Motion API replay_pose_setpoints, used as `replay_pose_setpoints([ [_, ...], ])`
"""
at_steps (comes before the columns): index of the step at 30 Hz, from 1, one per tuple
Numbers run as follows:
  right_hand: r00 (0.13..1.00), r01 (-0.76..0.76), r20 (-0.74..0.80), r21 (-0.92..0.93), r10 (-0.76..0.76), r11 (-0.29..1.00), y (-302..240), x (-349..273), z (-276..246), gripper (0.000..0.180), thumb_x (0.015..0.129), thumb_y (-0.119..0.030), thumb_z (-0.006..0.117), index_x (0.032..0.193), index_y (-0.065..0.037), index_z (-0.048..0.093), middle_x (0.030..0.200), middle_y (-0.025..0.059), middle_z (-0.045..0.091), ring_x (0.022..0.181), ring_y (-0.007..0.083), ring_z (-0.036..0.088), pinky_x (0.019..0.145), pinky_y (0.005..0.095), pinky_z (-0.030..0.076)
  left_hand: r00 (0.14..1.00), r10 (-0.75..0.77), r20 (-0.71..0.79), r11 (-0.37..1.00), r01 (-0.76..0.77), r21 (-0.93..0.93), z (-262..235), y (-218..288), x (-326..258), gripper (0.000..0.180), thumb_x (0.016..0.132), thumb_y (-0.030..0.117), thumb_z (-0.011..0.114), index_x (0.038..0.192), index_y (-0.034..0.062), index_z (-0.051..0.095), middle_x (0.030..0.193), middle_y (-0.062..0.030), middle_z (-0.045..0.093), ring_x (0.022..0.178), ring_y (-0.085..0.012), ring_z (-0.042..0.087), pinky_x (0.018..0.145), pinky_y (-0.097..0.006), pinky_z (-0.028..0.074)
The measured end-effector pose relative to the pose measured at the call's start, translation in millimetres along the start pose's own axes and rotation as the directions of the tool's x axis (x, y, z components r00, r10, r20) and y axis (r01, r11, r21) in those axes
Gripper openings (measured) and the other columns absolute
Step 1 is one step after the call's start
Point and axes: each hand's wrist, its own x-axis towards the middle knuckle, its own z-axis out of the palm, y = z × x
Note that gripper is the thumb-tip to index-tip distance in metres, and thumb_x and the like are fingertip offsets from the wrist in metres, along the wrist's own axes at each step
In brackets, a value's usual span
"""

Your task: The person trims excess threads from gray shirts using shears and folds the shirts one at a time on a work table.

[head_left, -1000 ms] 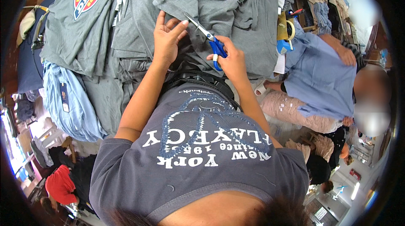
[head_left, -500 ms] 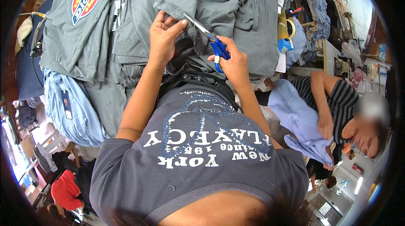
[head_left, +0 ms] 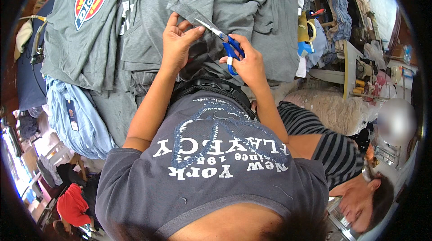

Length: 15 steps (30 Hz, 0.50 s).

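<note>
Right hand (head_left: 249, 64) is wrapped round scissors (head_left: 228, 48), blades at the shirt's (head_left: 220, 5) near edge. Left hand (head_left: 176, 44) beside the tips, can't tell if pinching.

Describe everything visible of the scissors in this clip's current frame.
The scissors have slim, silvery, metal-looking blades and glossy blue handles, apparently plastic, with a white band around one loop. The person's right hand grips the handles. The blades point up and left over the grey fabric, their tips close to the left hand's thumb. How far the blades are parted, and whether they touch the fabric, is unclear.
</note>
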Motion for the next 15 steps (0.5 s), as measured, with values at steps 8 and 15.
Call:
replay_pose_setpoints([
  [8,0.99,-0.126,0.069,0.103,0.12,0.987,10,-7,1,0.052,0.058,-0.016,0.075,0.104,-0.011,0.051,0.069,0.0107,0.057,0.058,0.0197,0.056,0.054,0.0303,0.044,0.999,-0.026,-0.048,1.0,0.026,0.006,-8,7,6,0.064,0.072,-0.005,0.061,0.124,-0.0028,0.025,0.097,-0.0083,0.055,0.084,-0.0139,0.057,0.07,-0.026,0.048],
  [15,0.998,0.049,-0.041,-0.029,-0.05,0.998,2,5,8,0.053,0.057,-0.015,0.076,0.104,-0.009,0.051,0.07,0.003,0.057,0.056,0.0086,0.047,0.053,0.0235,0.041,0.999,0.039,-0.027,0.999,-0.039,0.028,-7,5,5,0.051,0.07,-0.003,0.062,0.114,-0.0027,0.035,0.088,-0.0087,0.057,0.075,-0.0118,0.057,0.063,-0.022,0.047],
])
